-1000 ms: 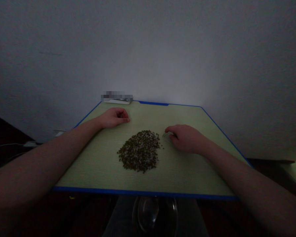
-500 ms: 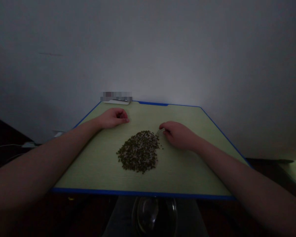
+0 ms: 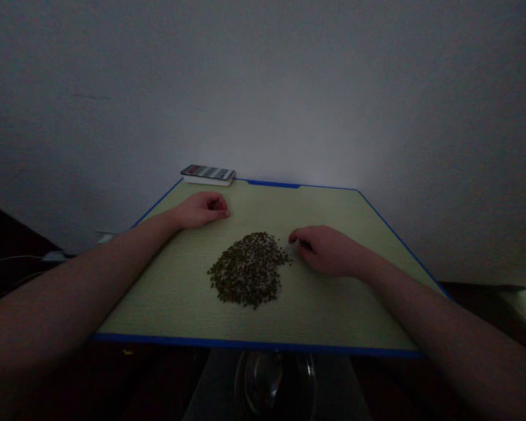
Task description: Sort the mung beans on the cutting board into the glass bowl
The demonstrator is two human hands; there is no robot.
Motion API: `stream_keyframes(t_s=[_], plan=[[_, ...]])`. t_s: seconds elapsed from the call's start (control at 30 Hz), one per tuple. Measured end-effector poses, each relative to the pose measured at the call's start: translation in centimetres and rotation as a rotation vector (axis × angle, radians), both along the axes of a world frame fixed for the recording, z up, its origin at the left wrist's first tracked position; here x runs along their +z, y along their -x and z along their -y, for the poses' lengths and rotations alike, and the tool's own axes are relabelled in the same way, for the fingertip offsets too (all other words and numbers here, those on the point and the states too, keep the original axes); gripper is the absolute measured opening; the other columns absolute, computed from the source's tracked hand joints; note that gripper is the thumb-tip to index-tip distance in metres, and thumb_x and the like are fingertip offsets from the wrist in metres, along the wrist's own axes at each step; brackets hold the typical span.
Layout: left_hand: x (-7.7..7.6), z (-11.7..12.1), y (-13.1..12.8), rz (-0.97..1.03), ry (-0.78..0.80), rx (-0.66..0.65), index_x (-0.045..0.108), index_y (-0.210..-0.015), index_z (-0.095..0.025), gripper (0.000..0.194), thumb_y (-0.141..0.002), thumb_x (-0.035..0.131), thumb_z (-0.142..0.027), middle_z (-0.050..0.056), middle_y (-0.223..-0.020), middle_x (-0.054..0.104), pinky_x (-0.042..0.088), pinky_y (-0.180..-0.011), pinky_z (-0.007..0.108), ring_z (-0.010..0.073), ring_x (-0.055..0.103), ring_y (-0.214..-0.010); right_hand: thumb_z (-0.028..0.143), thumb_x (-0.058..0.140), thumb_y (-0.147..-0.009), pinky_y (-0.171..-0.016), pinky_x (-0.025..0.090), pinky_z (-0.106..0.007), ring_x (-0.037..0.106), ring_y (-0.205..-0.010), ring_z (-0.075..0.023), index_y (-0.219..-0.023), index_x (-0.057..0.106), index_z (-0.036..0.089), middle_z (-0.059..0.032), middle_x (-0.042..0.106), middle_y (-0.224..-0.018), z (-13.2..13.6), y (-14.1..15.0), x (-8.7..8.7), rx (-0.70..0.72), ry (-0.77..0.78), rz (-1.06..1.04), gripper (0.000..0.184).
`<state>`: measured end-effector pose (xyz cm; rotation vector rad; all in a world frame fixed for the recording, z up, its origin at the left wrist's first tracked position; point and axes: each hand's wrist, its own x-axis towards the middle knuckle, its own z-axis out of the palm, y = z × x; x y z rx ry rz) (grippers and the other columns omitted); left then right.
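A heap of small green-brown beans or seeds mixed with white grains (image 3: 248,269) lies on the pale table (image 3: 333,316). Beyond its upper left side, my left hand (image 3: 204,209) rests on the tabletop with curled fingers and thumb close to them; nothing shows in it. At the heap's right edge is my right hand (image 3: 322,248), thumb and forefinger closed on a thin, pale, pronged tool (image 3: 293,252). The tool's tip points at a few stray beans beside the heap; its exact kind is too blurred to tell.
A phone (image 3: 208,172) lies on a white box (image 3: 206,181) at the far left corner. Blue trim (image 3: 254,345) edges the table, and a wall (image 3: 289,105) rises behind. Below the front edge, a clear glass bowl (image 3: 311,380) sits at my lap. Cables (image 3: 13,257) run at left.
My right hand moved left to the heap's upper right edge with the tool, then drew back right and nearer. A few beans now trail out there. My left hand stayed put.
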<state>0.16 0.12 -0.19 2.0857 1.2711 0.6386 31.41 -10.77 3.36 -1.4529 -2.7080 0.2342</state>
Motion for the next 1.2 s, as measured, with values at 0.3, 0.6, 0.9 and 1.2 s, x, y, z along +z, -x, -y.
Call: stream_keyframes(t_s=[0.3, 0.6, 0.9, 1.2], plan=[[0.2, 0.2, -0.2, 0.003, 0.007, 0.014, 0.056, -0.073, -0.016, 0.03, -0.066, 0.066, -0.043, -0.004, -0.058, 0.05, 0.035, -0.05, 0.023, 0.0091, 0.044, -0.052, 0.022, 0.046, -0.081, -0.064, 0.038, -0.028, 0.06, -0.075, -0.0187, -0.101, 0.065, 0.018, -0.0088, 0.069, -0.088, 0.3, -0.8, 0.9, -0.08, 0.033, 0.113, 0.028], [0.3, 0.3, -0.3, 0.022, -0.001, 0.012, 0.056, -0.073, -0.015, 0.029, -0.066, 0.067, -0.041, -0.003, -0.059, 0.05, 0.035, -0.05, 0.022, 0.0086, 0.043, -0.053, 0.022, 0.047, -0.079, -0.058, 0.035, -0.027, 0.057, -0.066, -0.0162, -0.096, 0.067, 0.019, -0.0071, 0.069, -0.082, 0.9, -1.0, 1.3, -0.054, 0.069, 0.133, 0.027], [0.1, 0.1, -0.1, 0.003, 0.009, 0.01, 0.056, -0.075, -0.016, 0.031, -0.067, 0.066, -0.044, -0.003, -0.06, 0.051, 0.035, -0.05, 0.023, 0.0092, 0.044, -0.053, 0.022, 0.047, -0.08, -0.058, 0.035, -0.026, 0.057, -0.065, -0.0158, -0.096, 0.066, 0.02, -0.006, 0.068, -0.079, 0.9, -0.9, 1.3, -0.042, 0.075, 0.124, 0.025], [-0.1, -0.1, 0.0, 0.03, 0.019, 0.006, 0.056, -0.074, -0.016, 0.03, -0.066, 0.067, -0.043, -0.002, -0.062, 0.053, 0.036, -0.05, 0.023, 0.0096, 0.046, -0.054, 0.019, 0.048, -0.077, -0.057, 0.034, -0.026, 0.058, -0.067, -0.0162, -0.093, 0.066, 0.019, -0.0066, 0.068, -0.079, 1.0, -1.1, 1.5, -0.054, 0.061, 0.13, 0.025]])
